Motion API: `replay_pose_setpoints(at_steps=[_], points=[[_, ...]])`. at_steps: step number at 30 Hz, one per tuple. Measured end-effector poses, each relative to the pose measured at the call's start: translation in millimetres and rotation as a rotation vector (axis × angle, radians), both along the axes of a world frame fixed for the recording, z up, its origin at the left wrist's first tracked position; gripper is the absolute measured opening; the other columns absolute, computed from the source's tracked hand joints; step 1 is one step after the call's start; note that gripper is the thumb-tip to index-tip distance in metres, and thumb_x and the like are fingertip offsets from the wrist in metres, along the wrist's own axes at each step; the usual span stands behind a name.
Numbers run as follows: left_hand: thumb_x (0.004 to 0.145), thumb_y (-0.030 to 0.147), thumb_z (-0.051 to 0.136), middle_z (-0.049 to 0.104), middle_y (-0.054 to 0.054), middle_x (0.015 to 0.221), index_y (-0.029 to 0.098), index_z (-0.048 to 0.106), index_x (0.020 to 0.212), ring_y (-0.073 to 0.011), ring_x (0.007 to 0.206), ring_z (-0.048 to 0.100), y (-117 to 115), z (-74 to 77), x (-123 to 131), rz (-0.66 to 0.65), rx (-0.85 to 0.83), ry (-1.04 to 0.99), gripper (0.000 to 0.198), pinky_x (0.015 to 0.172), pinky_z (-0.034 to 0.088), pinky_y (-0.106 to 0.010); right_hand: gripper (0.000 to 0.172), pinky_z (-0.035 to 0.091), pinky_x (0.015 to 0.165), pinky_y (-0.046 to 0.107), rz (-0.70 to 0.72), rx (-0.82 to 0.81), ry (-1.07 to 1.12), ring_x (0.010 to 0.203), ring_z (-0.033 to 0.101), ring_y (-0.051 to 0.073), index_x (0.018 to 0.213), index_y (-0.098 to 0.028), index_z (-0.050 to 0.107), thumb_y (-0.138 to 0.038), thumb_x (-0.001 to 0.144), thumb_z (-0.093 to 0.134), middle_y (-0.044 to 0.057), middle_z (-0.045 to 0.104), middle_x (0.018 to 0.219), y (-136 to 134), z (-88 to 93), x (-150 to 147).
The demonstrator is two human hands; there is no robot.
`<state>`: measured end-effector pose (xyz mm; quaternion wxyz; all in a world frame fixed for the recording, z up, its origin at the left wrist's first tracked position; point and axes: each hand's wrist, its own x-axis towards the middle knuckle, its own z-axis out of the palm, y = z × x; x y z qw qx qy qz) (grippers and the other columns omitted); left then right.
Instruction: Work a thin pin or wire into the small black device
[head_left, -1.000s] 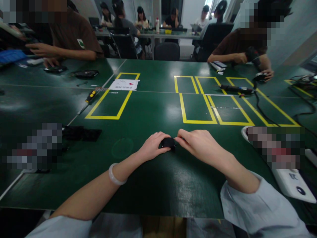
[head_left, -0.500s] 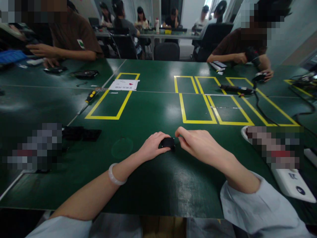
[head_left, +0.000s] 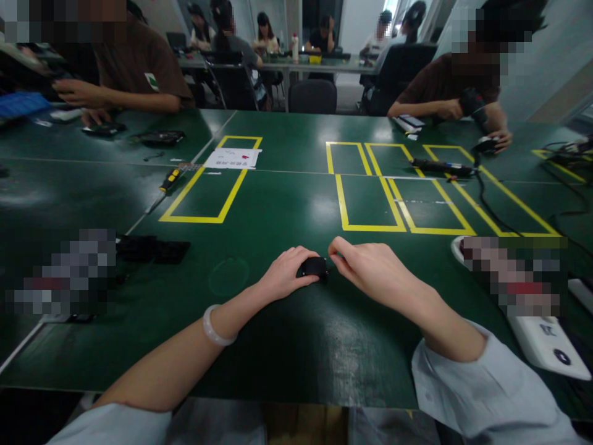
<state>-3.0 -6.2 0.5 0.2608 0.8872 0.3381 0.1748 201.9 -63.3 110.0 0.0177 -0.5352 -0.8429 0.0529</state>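
A small black part (head_left: 314,267) lies on the green table (head_left: 287,204) just in front of me. My left hand (head_left: 286,272) is curled around its left side and holds it down. My right hand (head_left: 370,267) hovers at the part's right end with thumb and forefinger pinched together; what they pinch, if anything, is too small to see. A white bracelet (head_left: 214,329) sits on my left wrist.
Yellow tape rectangles (head_left: 370,204) mark the table's middle. A black tray (head_left: 152,250) lies at the left, a white device (head_left: 551,346) at the right, a yellow-black tool (head_left: 169,180) and a paper (head_left: 231,158) farther off. Other people work across the table, cables trailing at the right.
My right hand's pinched fingertips have lifted slightly and drawn a little away from the black part. The left hand has stayed put.
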Motion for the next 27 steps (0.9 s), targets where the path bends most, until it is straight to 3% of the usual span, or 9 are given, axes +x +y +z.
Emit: replay_pose_setpoints(at_steps=[9,17,27], points=[[0.086,0.038,0.064,0.060,-0.005,0.113,0.023,0.055,0.115,-0.0246,0.104,0.054,0.8,-2.1,0.1,0.005,0.006,0.006,0.034,0.093,0.044,-0.039,0.019,0.024,0.054,0.025,0.044,-0.025,0.064,0.067,0.063,0.015,0.104,-0.019,0.050,-0.027,0.097,0.033,0.003,0.068,0.081,-1.0,-0.8,0.5],[0.087,0.039,0.063,0.059,-0.005,0.114,0.024,0.055,0.119,-0.0249,0.105,0.054,0.6,-3.0,0.3,0.003,0.006,0.007,0.036,0.093,0.044,-0.040,0.028,0.023,0.053,0.026,0.010,-0.039,0.020,0.063,0.062,0.016,0.100,-0.021,0.051,-0.041,0.099,0.032,0.001,0.066,0.073,0.0,1.0,-1.5],[0.086,0.039,0.064,0.060,-0.005,0.112,0.023,0.055,0.115,-0.0248,0.104,0.055,0.1,-1.4,0.6,0.005,0.014,0.010,0.034,0.093,0.044,-0.039,0.019,0.024,0.053,0.025,0.028,-0.035,0.068,0.066,0.062,0.016,0.107,-0.019,0.047,-0.028,0.098,0.032,0.003,0.068,0.081,-0.4,-0.9,1.0]])
